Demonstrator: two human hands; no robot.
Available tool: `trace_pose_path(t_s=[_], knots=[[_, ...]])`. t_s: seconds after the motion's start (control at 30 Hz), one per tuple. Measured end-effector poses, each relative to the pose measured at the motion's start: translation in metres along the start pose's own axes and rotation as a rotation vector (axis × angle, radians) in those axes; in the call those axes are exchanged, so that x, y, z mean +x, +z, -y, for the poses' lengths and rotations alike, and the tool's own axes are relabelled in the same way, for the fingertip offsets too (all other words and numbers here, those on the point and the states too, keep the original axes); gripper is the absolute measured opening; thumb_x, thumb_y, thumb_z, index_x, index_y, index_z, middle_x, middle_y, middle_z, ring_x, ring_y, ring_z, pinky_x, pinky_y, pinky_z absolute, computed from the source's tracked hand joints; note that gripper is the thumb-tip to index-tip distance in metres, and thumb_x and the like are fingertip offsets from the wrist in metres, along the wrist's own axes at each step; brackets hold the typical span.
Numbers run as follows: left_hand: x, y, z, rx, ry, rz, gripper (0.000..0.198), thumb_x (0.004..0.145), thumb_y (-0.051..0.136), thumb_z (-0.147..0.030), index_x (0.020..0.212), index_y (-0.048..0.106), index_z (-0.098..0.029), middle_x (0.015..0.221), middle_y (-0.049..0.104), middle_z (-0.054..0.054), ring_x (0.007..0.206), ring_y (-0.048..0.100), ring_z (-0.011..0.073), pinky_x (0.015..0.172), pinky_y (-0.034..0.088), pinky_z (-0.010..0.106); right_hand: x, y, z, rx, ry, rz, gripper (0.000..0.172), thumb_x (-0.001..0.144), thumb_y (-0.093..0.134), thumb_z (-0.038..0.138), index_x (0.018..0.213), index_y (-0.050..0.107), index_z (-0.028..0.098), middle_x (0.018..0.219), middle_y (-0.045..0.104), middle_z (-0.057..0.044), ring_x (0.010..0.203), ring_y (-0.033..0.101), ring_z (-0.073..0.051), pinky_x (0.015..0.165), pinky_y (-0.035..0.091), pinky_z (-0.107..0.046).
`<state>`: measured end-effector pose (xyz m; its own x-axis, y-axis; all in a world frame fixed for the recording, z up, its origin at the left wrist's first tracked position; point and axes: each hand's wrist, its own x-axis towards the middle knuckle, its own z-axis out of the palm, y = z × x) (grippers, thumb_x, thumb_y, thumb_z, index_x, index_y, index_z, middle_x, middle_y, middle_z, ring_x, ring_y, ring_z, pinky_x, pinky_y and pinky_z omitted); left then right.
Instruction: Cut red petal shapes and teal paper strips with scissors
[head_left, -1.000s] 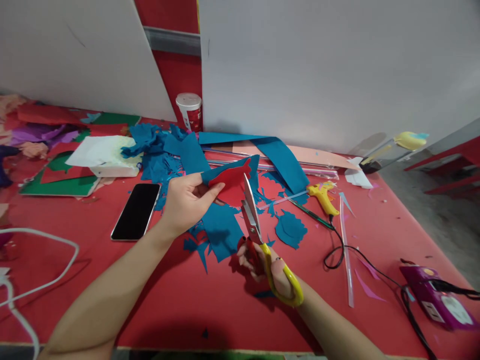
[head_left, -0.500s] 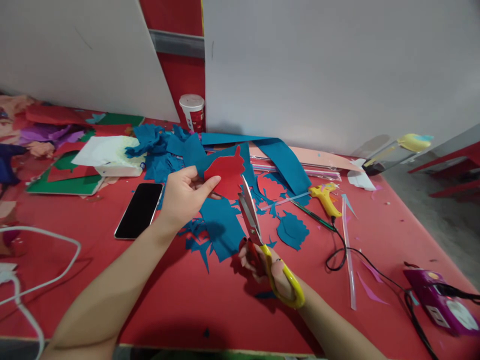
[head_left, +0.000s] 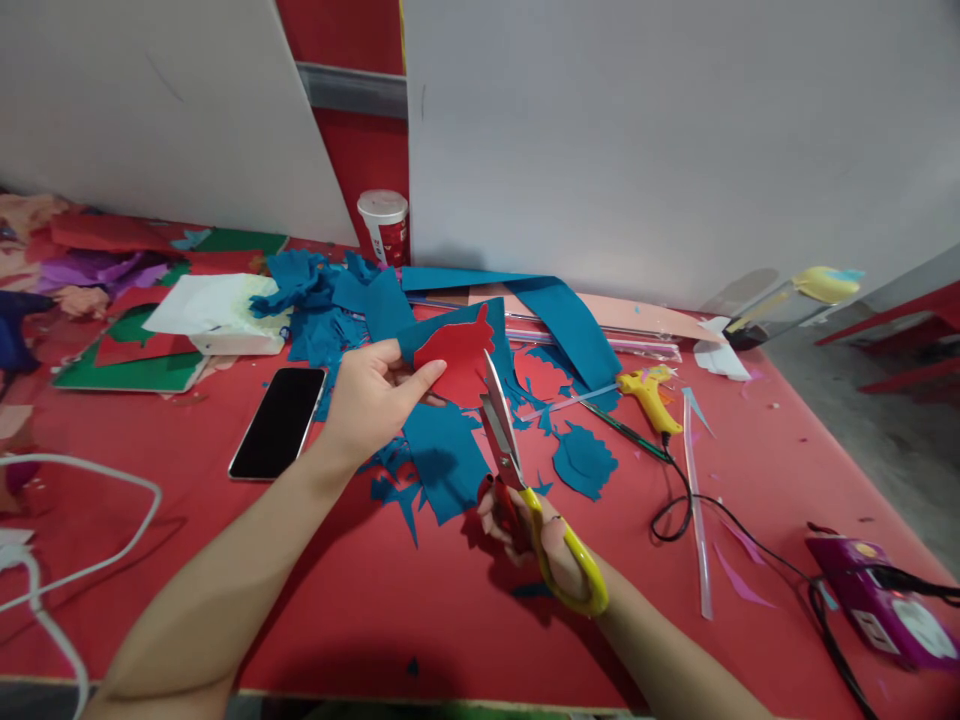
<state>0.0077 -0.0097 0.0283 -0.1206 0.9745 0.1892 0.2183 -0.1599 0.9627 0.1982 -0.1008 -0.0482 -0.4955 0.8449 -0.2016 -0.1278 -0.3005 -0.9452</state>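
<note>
Between thumb and fingers, my left hand (head_left: 379,398) pinches a red paper cutout (head_left: 459,352) with a scalloped edge and a small stem at its top. My right hand (head_left: 536,530) grips yellow-handled scissors (head_left: 504,445), their blades partly apart at the cutout's right edge. Blue paper pieces (head_left: 444,455) and small scraps lie beneath both hands. To the right of the scissors rests a blue scalloped cutout (head_left: 585,458). Another red scalloped piece (head_left: 541,374) lies behind the blades.
A phone (head_left: 277,422) lies left of my left hand. A yellow glue gun (head_left: 651,395) with a black cord rests at right, near a purple power strip (head_left: 881,595). A lidded cup (head_left: 385,225) stands by the white panel. A white cable (head_left: 142,485) loops at left.
The red cutout has shifted slightly right and down with my left hand. My right hand and the scissors stay almost in place.
</note>
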Motion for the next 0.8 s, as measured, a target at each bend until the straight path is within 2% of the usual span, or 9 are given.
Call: trace_pose_path(t_s=[0.33,0.57,0.8], knots=[[-0.0035,-0.0013,-0.0073,0.085,0.024,0.013,0.018,0.063,0.065,-0.031,0.064,0.058,-0.014,0.050,0.061,-0.002,0.046,0.061,0.0154,0.042,0.047,0.022,-0.0007,0.0008,-0.0003,0.006,0.011,-0.018,0.078,0.054,0.028,0.084,0.088,0.053,0.018,0.062,0.037,0.001,0.050,0.029,-0.009,0.040,0.022,-0.019],[-0.0049,0.0011,-0.0050,0.032,0.018,0.079,0.015,0.065,0.064,-0.029,0.066,0.059,-0.015,0.055,0.064,-0.001,0.045,0.061,0.0149,0.042,0.049,0.022,-0.0012,0.0005,-0.0021,0.027,0.011,-0.021,0.078,0.054,0.030,0.084,0.088,0.052,0.017,0.064,0.040,0.000,0.051,0.030,-0.009,0.041,0.022,-0.019],[-0.0039,0.0007,-0.0014,0.031,0.034,0.084,0.017,0.065,0.064,-0.030,0.066,0.059,-0.014,0.053,0.063,-0.001,0.044,0.061,0.0152,0.042,0.049,0.022,-0.0001,-0.0016,-0.0050,0.027,-0.030,0.032,0.076,0.058,0.027,0.082,0.089,0.051,0.016,0.060,0.040,0.002,0.047,0.029,-0.008,0.038,0.020,-0.018]])
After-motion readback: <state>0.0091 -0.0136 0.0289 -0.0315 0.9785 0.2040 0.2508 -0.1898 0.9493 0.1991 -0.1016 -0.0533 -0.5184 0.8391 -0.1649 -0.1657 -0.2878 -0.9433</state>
